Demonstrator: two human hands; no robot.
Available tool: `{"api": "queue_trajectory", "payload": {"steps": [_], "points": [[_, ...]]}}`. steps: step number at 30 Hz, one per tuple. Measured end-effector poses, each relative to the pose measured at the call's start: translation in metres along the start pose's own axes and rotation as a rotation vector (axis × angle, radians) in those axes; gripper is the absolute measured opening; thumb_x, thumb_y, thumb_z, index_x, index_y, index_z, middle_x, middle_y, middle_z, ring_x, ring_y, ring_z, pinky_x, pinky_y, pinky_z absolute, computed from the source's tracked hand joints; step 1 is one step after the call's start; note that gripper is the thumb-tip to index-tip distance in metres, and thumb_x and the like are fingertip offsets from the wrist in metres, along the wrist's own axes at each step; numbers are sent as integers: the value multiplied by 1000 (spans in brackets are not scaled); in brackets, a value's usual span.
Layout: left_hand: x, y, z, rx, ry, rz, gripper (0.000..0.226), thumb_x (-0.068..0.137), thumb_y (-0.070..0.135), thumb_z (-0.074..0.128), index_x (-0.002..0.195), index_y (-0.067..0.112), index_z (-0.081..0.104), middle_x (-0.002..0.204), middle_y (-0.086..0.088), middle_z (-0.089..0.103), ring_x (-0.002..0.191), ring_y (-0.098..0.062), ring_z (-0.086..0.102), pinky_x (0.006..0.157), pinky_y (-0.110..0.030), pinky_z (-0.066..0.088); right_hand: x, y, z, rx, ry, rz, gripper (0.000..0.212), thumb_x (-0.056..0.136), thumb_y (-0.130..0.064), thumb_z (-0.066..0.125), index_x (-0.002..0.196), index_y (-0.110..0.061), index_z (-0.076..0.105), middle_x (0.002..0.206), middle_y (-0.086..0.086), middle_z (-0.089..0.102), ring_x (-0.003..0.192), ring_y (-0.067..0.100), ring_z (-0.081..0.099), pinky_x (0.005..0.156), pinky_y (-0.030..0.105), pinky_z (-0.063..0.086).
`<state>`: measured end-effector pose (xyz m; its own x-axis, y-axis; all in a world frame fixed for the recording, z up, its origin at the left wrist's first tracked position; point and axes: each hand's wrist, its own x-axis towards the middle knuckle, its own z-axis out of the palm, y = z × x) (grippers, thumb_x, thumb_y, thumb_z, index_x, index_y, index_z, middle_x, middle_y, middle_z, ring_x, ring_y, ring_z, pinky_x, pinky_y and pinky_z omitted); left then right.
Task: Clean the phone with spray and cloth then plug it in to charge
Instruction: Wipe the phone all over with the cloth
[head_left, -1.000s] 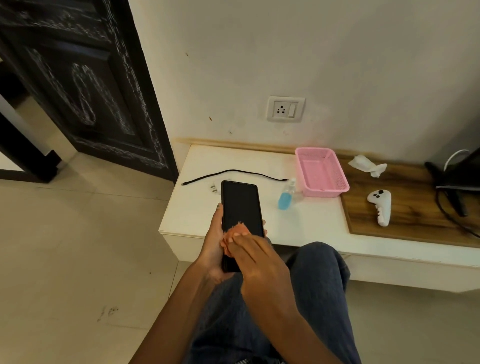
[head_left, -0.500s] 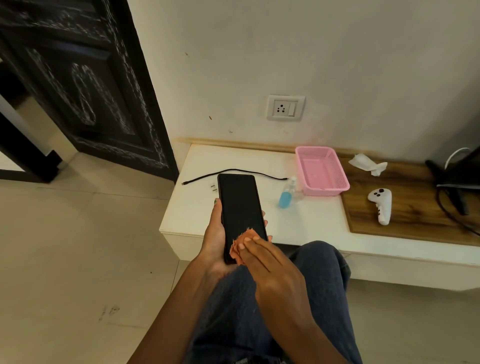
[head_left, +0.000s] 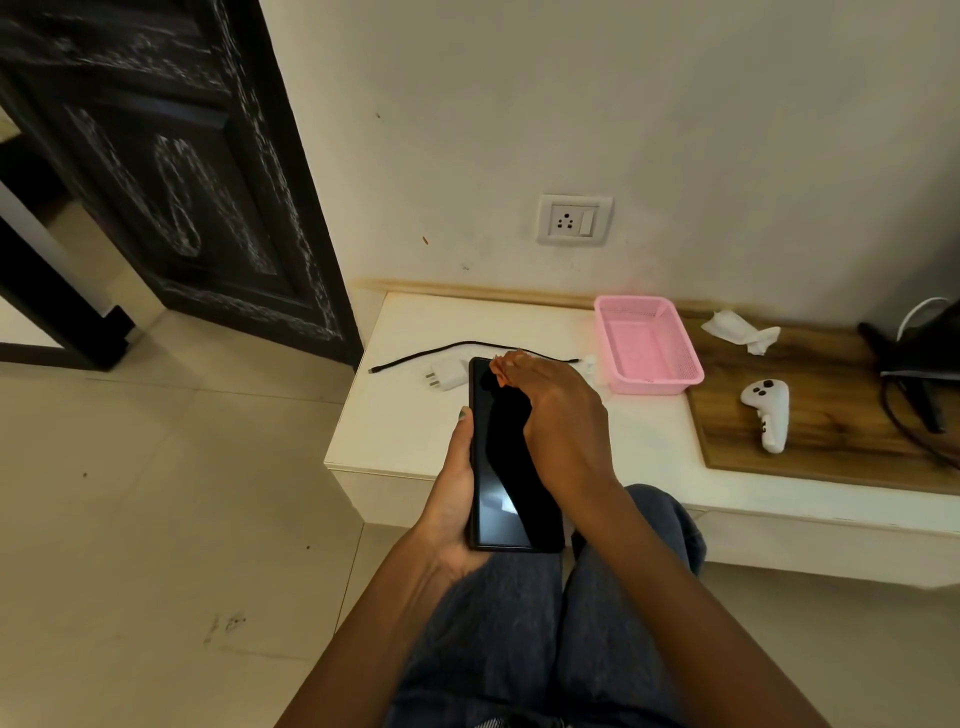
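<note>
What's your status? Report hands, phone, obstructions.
Left hand grips phone. Right hand presses orange cloth on screen's top end. Charger cable unplugged on shelf. Nothing obstructing.

Black phone (head_left: 511, 467), its glossy screen catching one pale glint low down. An orange cloth (head_left: 503, 367) peeks out at the top edge. Behind, a white shelf (head_left: 395, 415) runs into a brown wood-grain board (head_left: 831, 415). Black cable (head_left: 467, 347), white charger plug (head_left: 445, 374). Pink mesh-patterned basket (head_left: 649, 345). White controller (head_left: 768, 413) with dark buttons, white crumpled tissue (head_left: 740, 330). Dark door (head_left: 171, 176) with pale, worn ornamental carving. White wall socket (head_left: 573, 220), off-white wall, beige tiled floor (head_left: 156, 493), blue jeans (head_left: 519, 623).
</note>
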<state>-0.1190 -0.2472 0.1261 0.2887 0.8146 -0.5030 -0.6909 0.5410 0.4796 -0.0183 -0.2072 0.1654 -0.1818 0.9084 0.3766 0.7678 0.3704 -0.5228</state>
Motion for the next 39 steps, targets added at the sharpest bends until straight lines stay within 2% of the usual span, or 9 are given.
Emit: {"api": "queue_trajectory", "payload": {"steps": [6, 15, 19, 23, 27, 31, 33, 35, 39], "points": [[-2, -6, -1, -16, -43, -37, 60, 87, 62, 42, 88, 13, 78, 87, -10, 75, 77, -20, 72, 63, -28, 57, -5, 8, 3, -26, 1, -2, 38, 84, -2, 60, 119, -16, 63, 122, 1, 64, 115, 21, 56, 93, 26, 41], [-2, -7, -3, -27, -43, -43, 65, 84, 67, 37, 94, 16, 77, 93, -12, 75, 81, -22, 72, 64, -31, 59, -52, 4, -8, -84, 81, -115, 49, 54, 18, 74, 95, -8, 72, 96, 3, 73, 85, 21, 68, 76, 23, 53], [0, -2, -7, -11, -17, -8, 70, 81, 70, 41, 95, 11, 76, 91, -11, 73, 78, -21, 71, 71, -33, 59, -77, -5, -16, -101, 102, -201, 36, 68, 3, 50, 95, -7, 72, 96, 3, 72, 86, 20, 68, 73, 25, 57], [2, 0, -8, -19, -12, 22, 75, 76, 71, 44, 98, 6, 74, 94, -14, 71, 82, -23, 68, 84, -38, 53, -92, -9, -22, -74, 50, -222, 46, 53, 10, 55, 92, -8, 74, 92, 2, 73, 85, 18, 69, 70, 22, 56], [8, 3, -8, -68, -1, 69, 75, 82, 70, 40, 97, 6, 75, 99, -16, 71, 85, -26, 69, 81, -43, 55, -95, -13, -26, -74, 27, -255, 36, 62, 4, 52, 87, -9, 75, 85, -1, 74, 75, 16, 70, 61, 21, 57], [12, 7, -5, -97, 43, 101, 73, 83, 69, 41, 99, 6, 72, 99, -16, 71, 84, -28, 68, 73, -44, 57, -95, -22, -26, -85, 3, -291, 41, 71, -7, 38, 86, -14, 76, 86, -5, 74, 74, 11, 67, 62, 18, 55], [14, 7, -6, -113, 59, 119, 73, 83, 69, 40, 97, 6, 73, 95, -16, 71, 82, -28, 68, 69, -43, 57, -93, -24, -24, -74, 5, -300, 36, 72, -6, 44, 87, -15, 76, 87, -5, 74, 78, 8, 64, 64, 17, 55], [16, 7, -8, -124, 63, 126, 73, 83, 70, 40, 90, 6, 75, 92, -16, 72, 80, -28, 69, 68, -43, 58, -92, -25, -20, -47, -3, -317, 29, 68, 2, 65, 90, -13, 75, 90, -4, 74, 80, 10, 66, 67, 20, 56], [18, 9, -12, -77, 86, 116, 74, 85, 70, 34, 81, 10, 78, 90, -15, 74, 78, -27, 71, 68, -42, 58, -92, -25, -14, -6, -91, -334, 42, 55, 4, 84, 93, -10, 74, 94, -2, 74, 84, 14, 68, 77, 21, 56]]}}
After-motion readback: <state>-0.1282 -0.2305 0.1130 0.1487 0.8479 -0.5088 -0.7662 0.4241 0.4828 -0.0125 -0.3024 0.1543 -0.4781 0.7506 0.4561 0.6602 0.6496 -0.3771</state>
